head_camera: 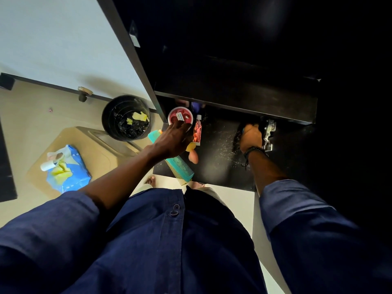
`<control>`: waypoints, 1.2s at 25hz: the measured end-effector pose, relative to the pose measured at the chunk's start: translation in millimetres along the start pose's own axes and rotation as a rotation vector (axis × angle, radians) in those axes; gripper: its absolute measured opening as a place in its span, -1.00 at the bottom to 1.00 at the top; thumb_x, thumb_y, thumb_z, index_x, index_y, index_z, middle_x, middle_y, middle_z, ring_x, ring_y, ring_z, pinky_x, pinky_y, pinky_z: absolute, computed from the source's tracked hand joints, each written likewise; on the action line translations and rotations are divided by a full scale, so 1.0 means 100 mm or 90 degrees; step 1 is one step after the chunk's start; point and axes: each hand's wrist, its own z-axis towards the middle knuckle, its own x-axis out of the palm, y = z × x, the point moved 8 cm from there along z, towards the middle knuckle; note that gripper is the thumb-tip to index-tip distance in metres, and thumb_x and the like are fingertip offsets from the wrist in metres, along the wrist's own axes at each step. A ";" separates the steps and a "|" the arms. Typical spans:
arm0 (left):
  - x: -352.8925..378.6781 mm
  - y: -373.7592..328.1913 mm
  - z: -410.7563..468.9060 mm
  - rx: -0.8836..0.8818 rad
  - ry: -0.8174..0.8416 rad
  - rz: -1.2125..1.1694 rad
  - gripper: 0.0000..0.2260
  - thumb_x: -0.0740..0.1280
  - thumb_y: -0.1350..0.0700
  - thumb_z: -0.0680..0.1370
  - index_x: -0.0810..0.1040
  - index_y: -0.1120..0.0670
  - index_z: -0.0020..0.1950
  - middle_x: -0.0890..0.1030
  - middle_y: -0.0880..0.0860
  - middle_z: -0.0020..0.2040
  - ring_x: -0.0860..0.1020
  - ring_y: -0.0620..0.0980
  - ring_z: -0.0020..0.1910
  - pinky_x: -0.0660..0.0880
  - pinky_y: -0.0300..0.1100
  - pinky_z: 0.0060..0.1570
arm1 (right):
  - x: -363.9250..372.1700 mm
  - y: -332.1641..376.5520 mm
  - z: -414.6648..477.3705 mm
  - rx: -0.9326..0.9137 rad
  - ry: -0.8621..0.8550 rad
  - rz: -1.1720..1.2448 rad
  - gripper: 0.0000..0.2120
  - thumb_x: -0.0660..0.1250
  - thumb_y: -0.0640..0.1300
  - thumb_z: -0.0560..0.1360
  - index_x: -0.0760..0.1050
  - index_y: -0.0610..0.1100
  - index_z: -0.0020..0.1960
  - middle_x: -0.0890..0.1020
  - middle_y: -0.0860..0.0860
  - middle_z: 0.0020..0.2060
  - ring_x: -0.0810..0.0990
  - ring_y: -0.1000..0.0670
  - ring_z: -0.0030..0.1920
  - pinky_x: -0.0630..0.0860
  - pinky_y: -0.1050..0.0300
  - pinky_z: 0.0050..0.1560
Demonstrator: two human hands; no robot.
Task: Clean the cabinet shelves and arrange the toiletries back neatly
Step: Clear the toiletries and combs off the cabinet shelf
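My left hand (172,140) reaches over the left end of the black cabinet shelf (214,166). Its fingertips touch the near rim of a round red tub (179,115), and its thumb pins a yellow wipe (190,147) under the palm. A red tube (197,130) lies just right of that hand. A teal comb (180,169) lies under the wrist and sticks out over the shelf's front edge. At the shelf's right end my right hand (251,137) curls round a dark bristly brush (237,135). Pale crumbs (222,145) are scattered between the hands.
An upper shelf (233,98) overhangs the back of the lower one and hides what is behind the tub. A metal hinge (268,132) sits beside my right hand. On the floor stand a black bin (125,117) holding yellow wipes and a blue wipe pack (70,172) on a beige stool.
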 end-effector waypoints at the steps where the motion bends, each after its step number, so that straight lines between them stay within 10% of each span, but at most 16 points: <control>1: 0.00 0.02 0.00 -0.004 -0.002 -0.001 -0.51 0.16 -0.03 0.62 0.15 0.07 0.51 0.16 0.15 0.51 0.24 0.22 0.44 0.37 0.12 0.32 | 0.00 0.03 -0.02 -0.005 -0.004 0.026 -0.73 0.18 -0.37 0.52 0.43 -0.31 0.21 0.41 -0.30 0.25 0.48 -0.30 0.21 0.45 -0.11 0.24; 12: -0.05 0.24 -0.20 -0.016 -0.045 -0.034 -0.51 0.20 0.02 0.60 0.18 0.07 0.50 0.23 0.18 0.48 0.32 0.20 0.39 0.42 0.13 0.29 | -0.16 1.44 -0.52 -0.273 0.058 0.308 -0.64 0.39 -0.12 0.48 0.50 -0.21 0.25 0.63 -0.12 0.09 0.60 0.00 0.02 0.52 0.27 -0.04; 25: -0.03 0.63 -0.46 -0.065 -0.059 -0.078 -0.55 0.19 0.02 0.61 0.23 0.09 0.48 0.26 0.15 0.47 0.31 0.18 0.40 0.43 0.03 0.24 | 0.05 1.90 -0.64 -0.255 -0.011 0.172 -0.59 0.36 -0.02 0.49 0.45 -0.14 0.29 0.49 -0.12 0.28 0.46 -0.12 0.29 0.46 0.05 0.24; 30: -0.08 0.86 -0.72 -0.084 -0.145 -0.149 -0.57 0.20 0.03 0.61 0.29 0.13 0.45 0.30 0.13 0.45 0.39 0.16 0.33 0.46 0.01 0.19 | -0.09 2.12 -1.22 -0.369 -0.111 0.266 -0.80 0.30 -0.03 0.54 0.46 -0.16 -0.13 0.56 -0.09 -0.10 0.51 -0.01 -0.12 0.52 0.07 -0.16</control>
